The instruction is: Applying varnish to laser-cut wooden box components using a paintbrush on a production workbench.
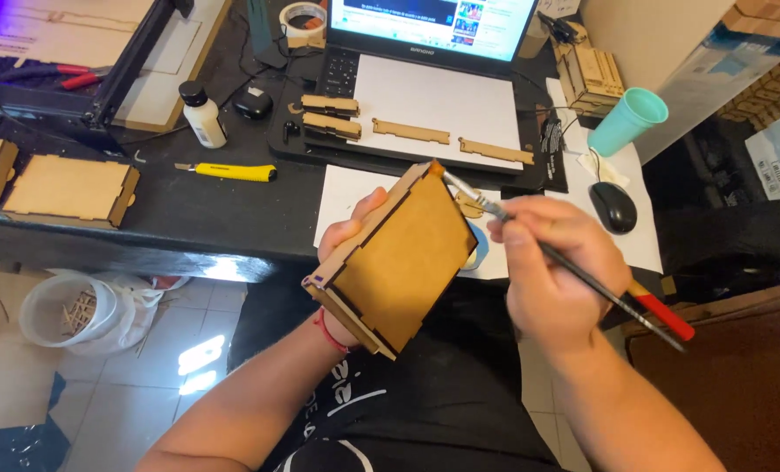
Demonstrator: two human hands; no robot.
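While left hand [348, 234] grips wooden box [397, 260] tilted above lap, right hand [551, 271] pinches brush [573, 267], bristles at box's top edge. Best: keep box steady, light strokes along joint, avoid drips onto paper sheet [346, 197].

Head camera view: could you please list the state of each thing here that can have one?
Wooden box: partly assembled, tilted, held in left hand.
Paintbrush: gripped by right hand, tip at the box's upper edge.
Laptop: open, screen lit.
Glue bottle: upright, capped.
Teal cup: tipped over.
Utility knife: lying flat.
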